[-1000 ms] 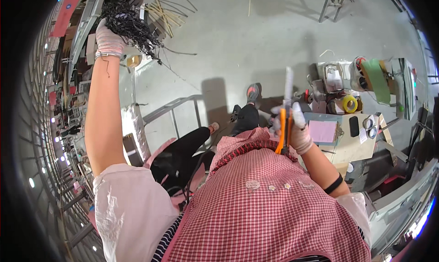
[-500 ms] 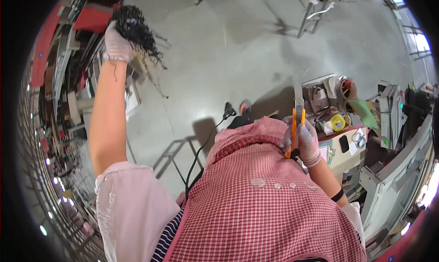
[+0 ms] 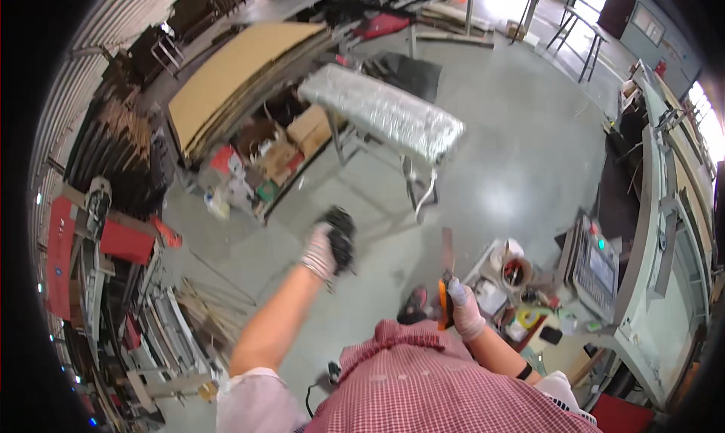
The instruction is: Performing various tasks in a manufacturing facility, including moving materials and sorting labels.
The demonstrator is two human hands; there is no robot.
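Note:
My left hand (image 3: 319, 253), in a pale striped glove, is stretched forward with its fingers closed around a dark, stringy black clump (image 3: 341, 236). The exact kind of that clump cannot be made out. My right hand (image 3: 467, 314), also gloved, grips an orange-handled utility knife (image 3: 444, 301) in front of my body. Its long blade is extended and points away from me. Both hands are above the floor, well apart from each other. A red checked apron (image 3: 430, 388) covers my front.
Ahead stands a narrow table wrapped in shiny film (image 3: 385, 112). Beyond it to the left is a rack topped with brown boards (image 3: 234, 81), boxes below. At right are a control panel (image 3: 593, 270) and a cluttered worktop with yellow tape (image 3: 529, 321). Metal lengths (image 3: 170, 331) lie left.
My view has swung up and ahead, bringing the wrapped table into sight. My left hand has moved from the far left toward the middle, still holding the black clump. The knife stays in my right hand.

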